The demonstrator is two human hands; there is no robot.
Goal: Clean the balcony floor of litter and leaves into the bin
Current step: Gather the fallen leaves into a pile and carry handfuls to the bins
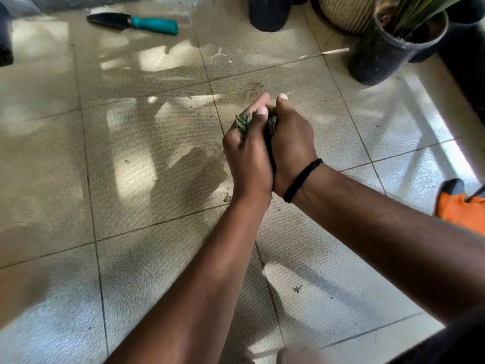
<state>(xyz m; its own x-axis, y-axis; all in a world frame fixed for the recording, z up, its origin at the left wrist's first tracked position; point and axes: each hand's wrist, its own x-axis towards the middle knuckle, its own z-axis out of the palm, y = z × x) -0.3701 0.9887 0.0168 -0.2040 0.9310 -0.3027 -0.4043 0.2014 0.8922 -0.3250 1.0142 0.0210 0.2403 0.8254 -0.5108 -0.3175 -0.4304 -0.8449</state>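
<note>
Left hand: the left hand [245,151] is cupped, fingers curled around a clump of green leaves [244,122], thumb laid over the top.
Right hand: the right hand [291,143] presses against the left one, side by side, fingers curled around the same clump; a few leaves show in the gap between the two hands.
Wristband: a black band [301,179] circles the right wrist.
Leaves: held between both hands, lifted above the floor; only the tips that poke out near the left thumb are clear.
Floor: beige tiles [157,179] with dark grout lines lie under the hands, dusty, with patches of sun and shadow.
Scraps: a small green scrap [127,161] lies to the left of the hands, another bit [227,197] sits just below the left wrist, and one more [297,288] lies nearer the person, under the right forearm.
Trowel: a hand trowel [133,22] with a teal handle and a dark blade lies flat on the floor, far beyond the hands and to the left.
Pots: a black pot [380,59] with a green plant stands beyond the hands to the right; a pale ribbed pot [346,11] and another dark pot [267,14] stand behind it.
Orange cloth: a piece of orange fabric [456,208] shows at the right edge, beside the right forearm.
</note>
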